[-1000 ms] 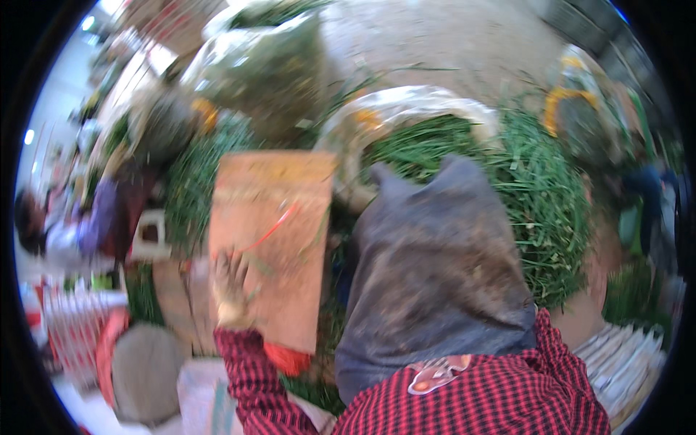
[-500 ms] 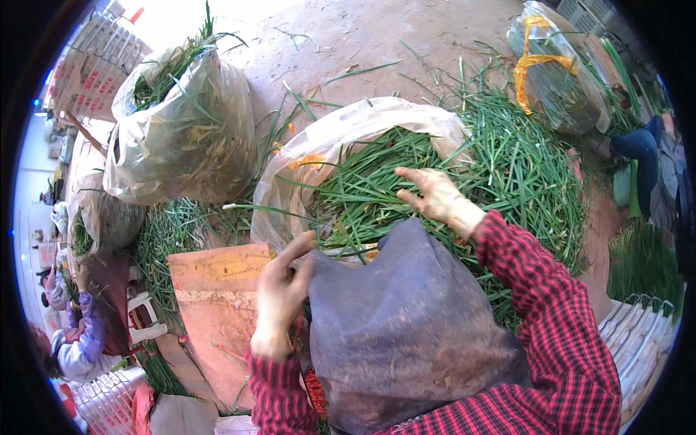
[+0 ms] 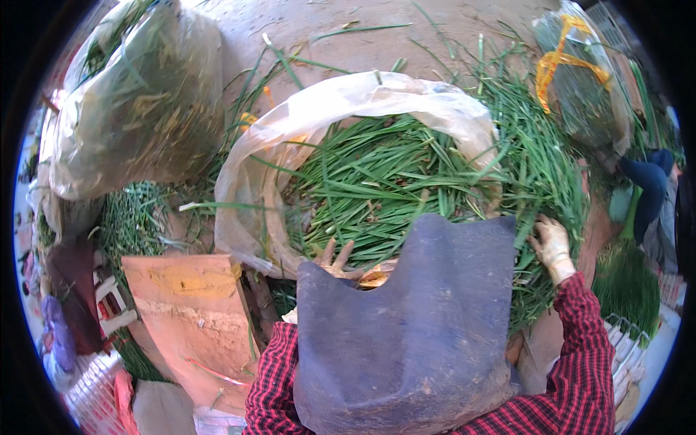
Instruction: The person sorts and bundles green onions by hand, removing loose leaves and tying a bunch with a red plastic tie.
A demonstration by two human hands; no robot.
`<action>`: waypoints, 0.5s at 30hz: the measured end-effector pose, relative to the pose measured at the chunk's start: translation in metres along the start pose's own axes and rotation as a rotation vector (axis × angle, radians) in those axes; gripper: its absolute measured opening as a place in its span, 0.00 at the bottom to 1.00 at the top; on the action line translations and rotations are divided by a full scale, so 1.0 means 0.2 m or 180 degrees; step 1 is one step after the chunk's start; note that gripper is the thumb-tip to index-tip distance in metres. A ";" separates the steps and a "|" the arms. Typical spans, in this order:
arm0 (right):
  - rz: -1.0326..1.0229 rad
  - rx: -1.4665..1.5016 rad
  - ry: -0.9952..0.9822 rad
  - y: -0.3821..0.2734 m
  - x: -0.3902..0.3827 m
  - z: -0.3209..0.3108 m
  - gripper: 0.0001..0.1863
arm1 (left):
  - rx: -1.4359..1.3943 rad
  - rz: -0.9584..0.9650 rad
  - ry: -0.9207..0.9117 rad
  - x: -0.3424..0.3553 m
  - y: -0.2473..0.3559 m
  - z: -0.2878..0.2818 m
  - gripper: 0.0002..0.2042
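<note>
where green stalks (image 3: 540, 174) lie heaped, right fingers (image 3: 545, 226) touch them.

Open bag (image 3: 319, 112): thin, translucent plastic film, wrinkled and glossy. Green leaves (image 3: 391, 188): smooth, faintly glossy. Apron (image 3: 406, 319): matt, cloth-like, dirt-smudged. Right sleeve (image 3: 589, 341): matt woven cloth. Board (image 3: 181, 304): wood-like, matt, scuffed. Tied bag (image 3: 591, 112): glossy plastic film. Floor (image 3: 333, 51): matt, rough.
</note>
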State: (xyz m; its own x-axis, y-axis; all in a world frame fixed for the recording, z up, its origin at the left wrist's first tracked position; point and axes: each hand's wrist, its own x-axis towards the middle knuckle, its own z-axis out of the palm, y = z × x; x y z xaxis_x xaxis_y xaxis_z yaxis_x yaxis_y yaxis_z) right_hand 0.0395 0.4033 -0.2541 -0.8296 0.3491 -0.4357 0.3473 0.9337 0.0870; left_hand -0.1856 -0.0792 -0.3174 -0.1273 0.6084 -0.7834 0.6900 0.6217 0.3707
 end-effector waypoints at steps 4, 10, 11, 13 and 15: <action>0.0319 -0.0350 -0.0985 -0.13 0.10 -0.38 0.25 | 0.0114 0.0473 0.0221 -0.25 0.15 -0.20 0.22; -0.1550 0.1150 0.0525 -1.19 0.44 -0.72 0.14 | -0.1238 0.0062 0.0832 -0.30 0.11 -0.01 0.20; -0.1752 0.0728 0.0164 -1.29 0.53 -0.67 0.17 | -0.1581 -0.0082 0.1151 -0.27 0.11 -0.02 0.20; -0.2301 -0.0113 0.0253 -1.49 0.74 -0.50 0.39 | -0.2216 -0.0456 0.1897 -0.24 0.08 -0.05 0.19; -0.2274 -0.0697 0.0679 -1.54 0.93 -0.14 0.57 | -0.2440 -0.0813 0.2529 -0.17 0.07 -0.14 0.19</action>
State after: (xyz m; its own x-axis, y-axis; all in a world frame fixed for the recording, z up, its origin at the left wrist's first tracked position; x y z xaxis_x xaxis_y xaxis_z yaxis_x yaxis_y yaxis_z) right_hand -0.2336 0.1825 -0.3361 -0.8936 -0.3565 -0.2727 -0.3794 0.9246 0.0346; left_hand -0.1909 -0.0777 -0.2714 -0.8068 0.3913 -0.4426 -0.0048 0.7448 0.6673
